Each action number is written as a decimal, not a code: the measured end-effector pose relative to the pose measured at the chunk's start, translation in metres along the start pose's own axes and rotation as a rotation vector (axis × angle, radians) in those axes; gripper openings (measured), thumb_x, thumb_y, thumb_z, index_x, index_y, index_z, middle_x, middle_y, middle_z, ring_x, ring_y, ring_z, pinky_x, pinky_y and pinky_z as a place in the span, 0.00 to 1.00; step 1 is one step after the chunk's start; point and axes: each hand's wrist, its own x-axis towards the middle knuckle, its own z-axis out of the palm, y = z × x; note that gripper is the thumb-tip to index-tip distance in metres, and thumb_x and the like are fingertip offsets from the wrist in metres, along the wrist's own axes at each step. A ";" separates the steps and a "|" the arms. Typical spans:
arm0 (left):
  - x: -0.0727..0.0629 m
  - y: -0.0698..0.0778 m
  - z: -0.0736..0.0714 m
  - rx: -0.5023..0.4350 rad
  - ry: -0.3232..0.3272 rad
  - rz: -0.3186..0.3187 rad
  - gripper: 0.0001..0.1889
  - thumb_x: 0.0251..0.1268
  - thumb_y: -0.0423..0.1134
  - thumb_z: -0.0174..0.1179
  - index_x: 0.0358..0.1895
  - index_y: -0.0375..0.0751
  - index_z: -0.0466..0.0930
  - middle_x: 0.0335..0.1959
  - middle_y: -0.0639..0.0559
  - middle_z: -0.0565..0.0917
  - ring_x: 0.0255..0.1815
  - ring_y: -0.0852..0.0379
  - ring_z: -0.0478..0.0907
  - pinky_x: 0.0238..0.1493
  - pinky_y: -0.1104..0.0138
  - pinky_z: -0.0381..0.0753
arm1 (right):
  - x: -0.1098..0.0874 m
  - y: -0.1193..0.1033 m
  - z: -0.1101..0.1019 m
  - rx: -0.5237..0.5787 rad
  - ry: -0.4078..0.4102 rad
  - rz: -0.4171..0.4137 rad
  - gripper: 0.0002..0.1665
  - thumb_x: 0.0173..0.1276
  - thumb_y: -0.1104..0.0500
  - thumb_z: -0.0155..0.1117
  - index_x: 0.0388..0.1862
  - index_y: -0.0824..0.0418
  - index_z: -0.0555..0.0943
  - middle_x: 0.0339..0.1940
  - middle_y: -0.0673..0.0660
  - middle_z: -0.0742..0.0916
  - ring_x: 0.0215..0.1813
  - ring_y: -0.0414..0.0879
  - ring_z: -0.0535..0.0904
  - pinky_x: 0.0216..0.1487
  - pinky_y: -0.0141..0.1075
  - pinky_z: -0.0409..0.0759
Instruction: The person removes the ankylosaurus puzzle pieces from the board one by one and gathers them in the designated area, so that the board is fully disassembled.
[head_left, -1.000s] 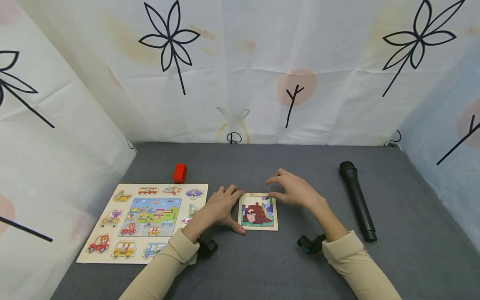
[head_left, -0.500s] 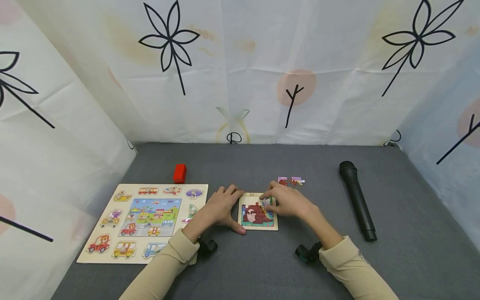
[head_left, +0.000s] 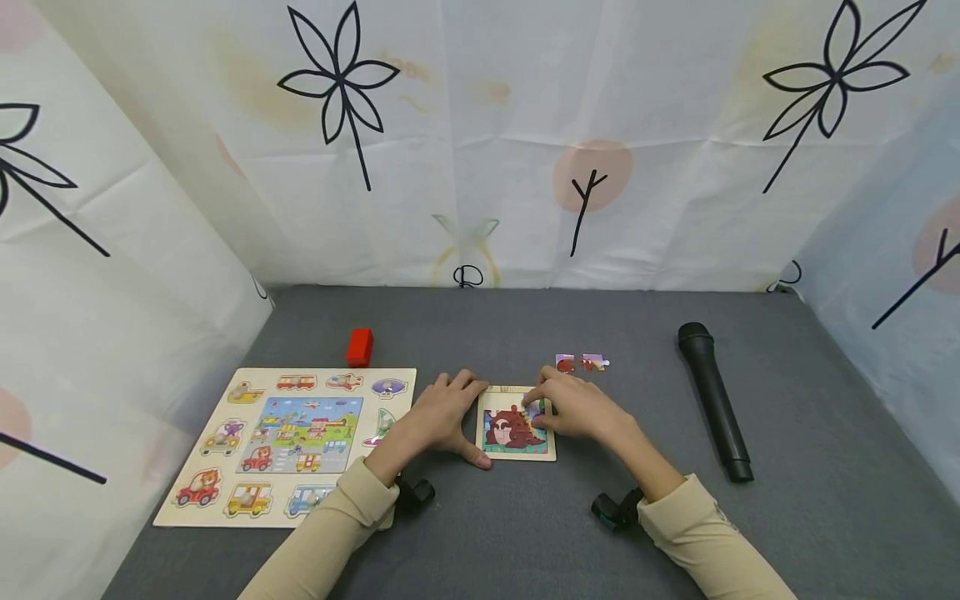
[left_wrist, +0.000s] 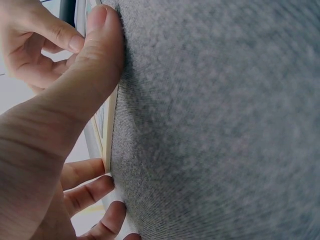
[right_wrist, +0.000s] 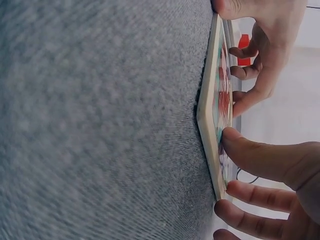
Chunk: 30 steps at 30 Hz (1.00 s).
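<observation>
A small wooden jigsaw puzzle [head_left: 517, 455] with a red-brown spiky animal picture lies flat on the grey cloth. My left hand [head_left: 442, 417] holds it along the left side, thumb at the near corner. In the left wrist view an index fingertip [left_wrist: 100, 167] meets the puzzle's far corner. My right hand [head_left: 581, 408] is over the puzzle's right part. Its thumb [right_wrist: 242, 147] touches the picture in the right wrist view, with the other fingers spread apart near the frame's edge. Two loose jigsaw pieces [head_left: 595, 362] lie just beyond that hand.
A large wooden puzzle board [head_left: 225, 450] with vehicle pictures lies at left, partly under my left forearm. Behind it stands a red block [head_left: 360, 347]. A black microphone [head_left: 716, 404] lies at right. A patterned white cloth [head_left: 480, 108] hangs along the back.
My right hand has come down and left onto the puzzle from beyond its right corner, uncovering the two loose pieces. My left hand stays in place.
</observation>
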 end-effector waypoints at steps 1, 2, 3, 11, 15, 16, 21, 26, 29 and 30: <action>0.000 0.000 0.000 0.000 0.001 0.001 0.61 0.34 0.69 0.81 0.76 0.45 0.67 0.69 0.45 0.71 0.59 0.42 0.71 0.61 0.47 0.75 | 0.000 0.000 0.000 0.003 0.001 0.001 0.17 0.65 0.58 0.75 0.53 0.56 0.89 0.44 0.55 0.80 0.29 0.36 0.71 0.29 0.29 0.70; 0.000 0.000 0.000 0.001 0.001 0.002 0.61 0.34 0.69 0.81 0.76 0.44 0.67 0.69 0.44 0.71 0.59 0.42 0.71 0.61 0.48 0.75 | 0.000 0.000 0.000 0.008 0.000 0.003 0.16 0.65 0.58 0.75 0.53 0.55 0.89 0.44 0.55 0.80 0.29 0.35 0.71 0.29 0.29 0.70; 0.000 0.000 0.000 0.002 0.001 0.002 0.61 0.34 0.69 0.81 0.75 0.44 0.67 0.68 0.44 0.71 0.59 0.42 0.71 0.61 0.48 0.75 | 0.000 0.000 0.000 0.006 0.001 0.001 0.16 0.65 0.58 0.75 0.52 0.55 0.89 0.44 0.55 0.80 0.29 0.36 0.71 0.29 0.29 0.70; 0.000 0.000 0.000 0.005 -0.001 -0.005 0.61 0.33 0.69 0.81 0.75 0.45 0.67 0.68 0.45 0.71 0.58 0.43 0.71 0.60 0.48 0.76 | -0.001 -0.002 0.002 0.000 0.011 0.005 0.17 0.65 0.58 0.75 0.53 0.55 0.87 0.46 0.54 0.80 0.31 0.36 0.73 0.31 0.29 0.71; 0.000 0.000 0.000 0.002 -0.001 -0.008 0.61 0.34 0.69 0.81 0.75 0.45 0.67 0.68 0.45 0.71 0.59 0.42 0.71 0.61 0.48 0.76 | 0.000 -0.003 0.002 0.009 0.025 0.012 0.21 0.64 0.58 0.76 0.57 0.55 0.85 0.46 0.54 0.80 0.30 0.36 0.73 0.28 0.30 0.70; 0.000 0.000 0.000 0.003 -0.001 -0.009 0.61 0.34 0.69 0.81 0.75 0.45 0.67 0.68 0.45 0.71 0.59 0.42 0.71 0.61 0.48 0.75 | 0.000 -0.003 0.002 0.011 0.030 0.013 0.24 0.64 0.58 0.76 0.59 0.55 0.84 0.46 0.54 0.81 0.30 0.37 0.72 0.28 0.30 0.70; 0.001 0.000 0.000 0.000 0.001 -0.010 0.60 0.34 0.69 0.81 0.75 0.45 0.67 0.69 0.45 0.71 0.59 0.42 0.71 0.61 0.48 0.75 | 0.002 -0.003 0.003 0.010 0.049 0.026 0.32 0.62 0.58 0.78 0.66 0.58 0.81 0.49 0.56 0.81 0.29 0.38 0.70 0.28 0.30 0.68; 0.001 0.001 0.000 0.005 -0.004 -0.013 0.61 0.34 0.69 0.81 0.76 0.45 0.67 0.70 0.44 0.71 0.62 0.41 0.71 0.63 0.46 0.75 | 0.002 -0.004 0.003 0.025 0.057 0.030 0.30 0.60 0.59 0.79 0.62 0.60 0.83 0.46 0.55 0.81 0.28 0.38 0.69 0.27 0.29 0.68; 0.001 0.002 0.000 0.008 -0.007 -0.017 0.61 0.34 0.69 0.81 0.76 0.45 0.67 0.70 0.44 0.71 0.63 0.41 0.71 0.63 0.45 0.75 | 0.002 -0.004 0.003 0.038 0.065 0.029 0.29 0.60 0.60 0.79 0.61 0.59 0.84 0.46 0.55 0.81 0.28 0.37 0.70 0.28 0.29 0.69; 0.001 0.002 0.000 0.008 -0.007 -0.018 0.61 0.34 0.69 0.81 0.76 0.45 0.67 0.70 0.44 0.71 0.63 0.41 0.71 0.63 0.46 0.75 | 0.002 -0.004 0.003 0.044 0.067 0.030 0.29 0.59 0.60 0.79 0.60 0.59 0.84 0.46 0.55 0.81 0.28 0.37 0.70 0.28 0.29 0.70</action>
